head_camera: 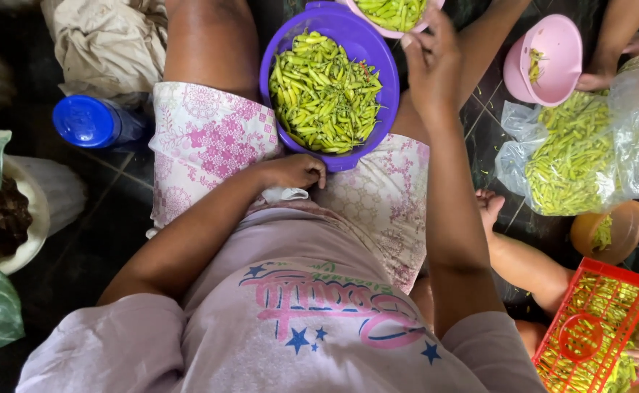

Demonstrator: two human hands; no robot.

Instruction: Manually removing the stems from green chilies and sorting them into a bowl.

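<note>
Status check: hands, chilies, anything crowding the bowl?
Left hand resting on lap at purple bowl rim. Right hand raised beside bowl, fingers pinched; contents unclear. Green chilies fill bowl. Pink bowl abuts far rim.

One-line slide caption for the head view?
Left hand rests by the purple bowl of green chillies; right hand raised above it.
</note>
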